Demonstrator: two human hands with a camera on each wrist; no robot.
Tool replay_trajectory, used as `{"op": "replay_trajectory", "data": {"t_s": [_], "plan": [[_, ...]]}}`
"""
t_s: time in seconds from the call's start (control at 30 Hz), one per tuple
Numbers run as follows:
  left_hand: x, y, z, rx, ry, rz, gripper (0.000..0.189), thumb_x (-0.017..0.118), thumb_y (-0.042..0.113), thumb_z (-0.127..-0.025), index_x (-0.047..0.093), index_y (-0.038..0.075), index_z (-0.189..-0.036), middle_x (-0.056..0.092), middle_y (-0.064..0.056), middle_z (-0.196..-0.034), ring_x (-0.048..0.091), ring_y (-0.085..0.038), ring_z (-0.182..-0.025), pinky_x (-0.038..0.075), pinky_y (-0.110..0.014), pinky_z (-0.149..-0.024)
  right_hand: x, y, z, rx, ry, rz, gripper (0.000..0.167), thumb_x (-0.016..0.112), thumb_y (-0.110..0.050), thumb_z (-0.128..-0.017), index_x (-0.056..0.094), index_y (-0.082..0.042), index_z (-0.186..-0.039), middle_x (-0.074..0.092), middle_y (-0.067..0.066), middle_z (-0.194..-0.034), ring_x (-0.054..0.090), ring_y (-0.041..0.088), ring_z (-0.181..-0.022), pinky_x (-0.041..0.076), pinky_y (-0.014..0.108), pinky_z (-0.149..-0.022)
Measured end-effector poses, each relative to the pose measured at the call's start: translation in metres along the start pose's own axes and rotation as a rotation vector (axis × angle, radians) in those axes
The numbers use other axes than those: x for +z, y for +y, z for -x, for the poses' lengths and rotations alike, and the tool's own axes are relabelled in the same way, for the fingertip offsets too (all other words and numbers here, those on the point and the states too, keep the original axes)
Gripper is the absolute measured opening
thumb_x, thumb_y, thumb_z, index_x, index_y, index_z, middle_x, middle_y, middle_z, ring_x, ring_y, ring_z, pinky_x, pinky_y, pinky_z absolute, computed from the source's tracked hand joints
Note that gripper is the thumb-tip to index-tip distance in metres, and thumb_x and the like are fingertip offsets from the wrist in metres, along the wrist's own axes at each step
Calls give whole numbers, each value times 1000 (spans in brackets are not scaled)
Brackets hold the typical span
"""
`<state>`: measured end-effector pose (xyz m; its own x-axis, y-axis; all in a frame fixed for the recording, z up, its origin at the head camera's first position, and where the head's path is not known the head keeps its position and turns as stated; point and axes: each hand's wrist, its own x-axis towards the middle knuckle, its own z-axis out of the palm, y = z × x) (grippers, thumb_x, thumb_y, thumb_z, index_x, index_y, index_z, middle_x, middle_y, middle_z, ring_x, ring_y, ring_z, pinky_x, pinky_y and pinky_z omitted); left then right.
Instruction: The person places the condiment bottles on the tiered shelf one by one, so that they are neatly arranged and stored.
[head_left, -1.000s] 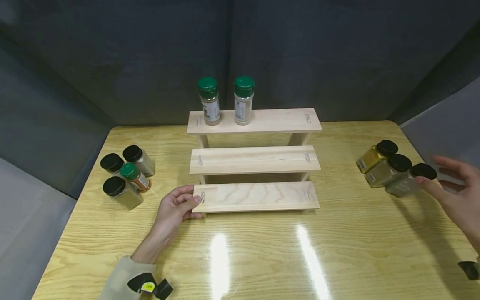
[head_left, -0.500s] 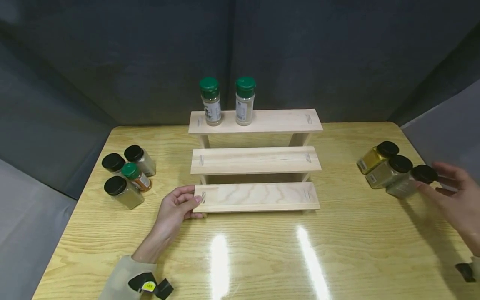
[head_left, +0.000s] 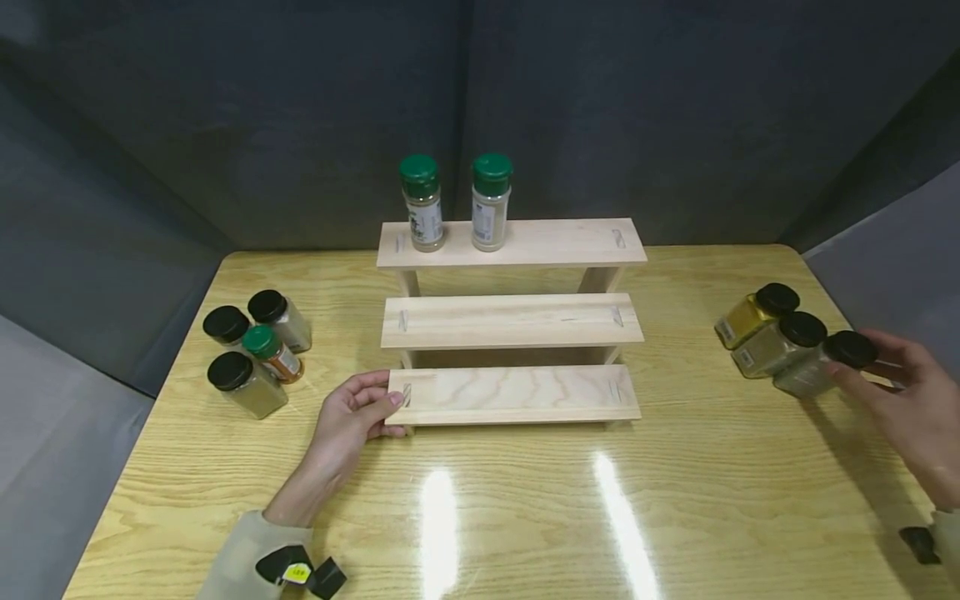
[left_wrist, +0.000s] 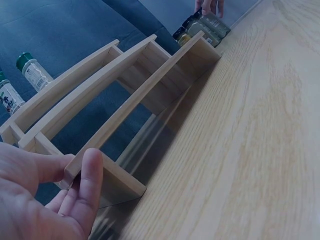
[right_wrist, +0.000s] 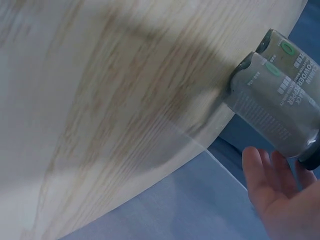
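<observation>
My left hand [head_left: 348,417] pinches the left end of the lowest step of a three-tier wooden spice rack [head_left: 510,321]. Thumb on top and fingers underneath show in the left wrist view. On the right, my right hand [head_left: 900,392] is at the nearest of three black-lidded spice jars [head_left: 806,375], its thumb and fingers spread either side of the lid. This jar [right_wrist: 275,102] has a printed label in the right wrist view, where the fingers [right_wrist: 265,175] lie loosely extended beside the lid. Two green-capped spice shakers [head_left: 491,204] stand on the top tier.
Beside the held jar stand a greyish jar [head_left: 776,346] and a yellow one [head_left: 750,317]. At the left is a cluster of black-lidded jars [head_left: 255,392] with a small green-capped bottle [head_left: 277,358]. Dark fabric panels [head_left: 457,108] rise behind the wooden table [head_left: 540,508].
My right hand has moved slightly left, closer around the nearest jar's lid. The left hand keeps its hold on the rack, and the jars have stayed in place.
</observation>
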<state>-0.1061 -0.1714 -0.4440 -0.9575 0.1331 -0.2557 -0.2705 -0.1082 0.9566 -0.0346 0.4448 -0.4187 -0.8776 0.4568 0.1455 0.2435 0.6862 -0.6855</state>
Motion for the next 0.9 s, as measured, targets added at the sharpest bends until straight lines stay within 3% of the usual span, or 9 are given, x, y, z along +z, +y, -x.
{"op": "replay_trajectory", "data": {"t_s": [0.13,0.33,0.73,0.9], "plan": [[0,1,1,-1,-1,9,43,63,-10,-106,47,-14,-146,66,-5,-97,70,-14,-84,70,-30,-73,-1,-1,0,14,-1,-31,62,73,-28,-107,46,-22,-163,43,-31,-128,39,-15,-111,35,4,-76],[-1,2,1,2,-6,11,43,64,-9,-106,47,-14,-146,66,-4,-97,71,-14,-85,70,-31,-74,0,2,0,-6,15,-109,50,75,-19,-105,48,-47,-137,47,-34,-117,45,-15,-104,38,-2,-76],[-1,2,0,4,-7,15,44,63,-10,-106,46,-15,-146,67,-5,-97,71,-14,-86,70,-31,-74,-4,3,1,-22,88,-272,51,78,2,-99,61,-40,-124,60,-30,-109,55,-12,-98,41,-3,-79],[-1,3,1,4,-7,16,45,64,-10,-106,45,-15,-147,67,-5,-97,71,-13,-85,70,-31,-74,-7,-7,4,-2,148,-261,49,78,1,-99,64,-42,-119,60,-30,-105,55,-11,-96,40,-4,-82]]}}
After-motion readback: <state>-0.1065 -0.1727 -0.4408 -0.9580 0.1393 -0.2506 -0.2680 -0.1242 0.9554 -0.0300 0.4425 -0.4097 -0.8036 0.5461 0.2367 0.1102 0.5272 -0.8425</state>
